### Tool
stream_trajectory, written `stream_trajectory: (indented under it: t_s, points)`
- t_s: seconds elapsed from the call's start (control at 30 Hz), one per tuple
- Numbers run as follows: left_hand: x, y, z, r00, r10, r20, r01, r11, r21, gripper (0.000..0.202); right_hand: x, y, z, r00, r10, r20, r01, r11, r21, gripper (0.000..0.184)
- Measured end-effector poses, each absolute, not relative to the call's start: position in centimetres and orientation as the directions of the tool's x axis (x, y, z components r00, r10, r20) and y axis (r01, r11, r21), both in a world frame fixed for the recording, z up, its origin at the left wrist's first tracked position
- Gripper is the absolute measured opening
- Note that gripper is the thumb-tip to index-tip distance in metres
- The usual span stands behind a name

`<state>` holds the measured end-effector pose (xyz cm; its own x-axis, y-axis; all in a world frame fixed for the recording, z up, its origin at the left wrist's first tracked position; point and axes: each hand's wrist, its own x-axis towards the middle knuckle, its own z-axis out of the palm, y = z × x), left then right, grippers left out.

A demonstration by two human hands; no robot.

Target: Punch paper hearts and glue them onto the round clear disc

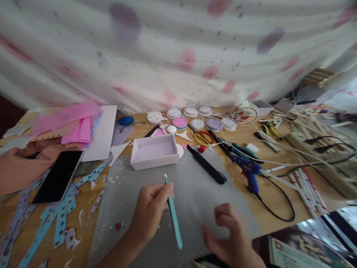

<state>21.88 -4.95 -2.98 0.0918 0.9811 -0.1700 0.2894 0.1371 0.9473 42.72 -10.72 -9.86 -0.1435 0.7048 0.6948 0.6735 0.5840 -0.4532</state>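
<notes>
My left hand (149, 214) is closed round a thin teal stick-like tool (174, 219), whose pale tip points up over the grey cutting mat (195, 186). A small round clear piece lies under the tool by my fingers. My right hand (230, 240) hovers low over the mat's near right part; it is smeared by motion, with its fingers curled and nothing seen in it. A white shallow box (154, 150) stands at the mat's far edge, and a black craft knife (206, 164) lies to its right.
Another person's hand (16, 167) at the left holds a black phone (58, 175). Blue punched paper strips (60, 219) litter the near left. Pink paper (75, 123), round foam discs (180, 122), yellow-handled scissors (202, 138), a blue glue gun (249, 173) with cables and glue sticks (306, 190) lie around.
</notes>
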Motion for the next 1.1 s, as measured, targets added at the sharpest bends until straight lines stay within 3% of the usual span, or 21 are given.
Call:
stream_trajectory:
  t_s: [0.13, 0.23, 0.43, 0.53, 0.6, 0.67, 0.73, 0.77, 0.93, 1.1]
  points:
    - [23.2, -5.4, -3.4, 0.116, 0.985, -0.129, 0.389, 0.075, 0.918, 0.045, 38.9, -7.5, -8.5, -0.432, 0.568, 0.701, 0.519, 0.792, -0.322, 0.019]
    - [23.5, -5.4, -3.8, 0.1, 0.99, -0.094, 0.465, 0.037, 0.885, 0.045, 37.9, -5.3, -7.9, -0.491, 0.461, 0.739, 0.461, 0.857, -0.229, 0.015]
    - [22.2, -4.1, -3.5, 0.077, 0.997, 0.005, 0.595, -0.05, 0.802, 0.047, 38.2, -3.1, -8.6, -0.399, 0.597, 0.696, 0.358, 0.8, -0.481, 0.023]
    - [20.4, -3.8, -3.5, 0.102, 0.992, 0.075, 0.634, -0.123, 0.764, 0.04, 38.9, -2.2, -9.9, -0.228, 0.691, 0.686, 0.323, 0.718, -0.617, 0.024]
    - [19.1, -4.1, -4.4, 0.16, 0.981, 0.11, 0.657, -0.189, 0.73, 0.024, 39.1, -1.8, -10.7, -0.085, 0.749, 0.657, 0.273, 0.652, -0.707, 0.023]
    - [18.2, -4.6, -6.0, 0.252, 0.957, 0.143, 0.728, -0.285, 0.624, 0.052, 39.1, -1.5, -11.2, -0.003, 0.798, 0.602, 0.209, 0.59, -0.78, 0.02]
    - [17.7, -5.0, -7.8, 0.322, 0.941, 0.109, 0.771, -0.327, 0.547, 0.079, 38.9, -1.4, -11.3, 0.008, 0.839, 0.544, 0.142, 0.538, -0.831, 0.016]
    - [17.5, -5.0, -8.6, 0.347, 0.934, 0.081, 0.779, -0.335, 0.53, 0.082, 38.8, -1.4, -11.2, -0.002, 0.854, 0.52, 0.112, 0.517, -0.848, 0.016]
    - [16.8, -3.3, -9.9, 0.462, 0.886, 0.04, 0.706, -0.394, 0.588, 0.062, 38.5, -1.4, -11.1, -0.073, 0.899, 0.433, 0.001, 0.434, -0.901, 0.016]
    - [15.5, -1.0, -9.5, 0.578, 0.816, 0.022, 0.621, -0.457, 0.637, 0.061, 38.9, -1.2, -11.0, -0.138, 0.933, 0.332, -0.072, 0.325, -0.943, 0.017]
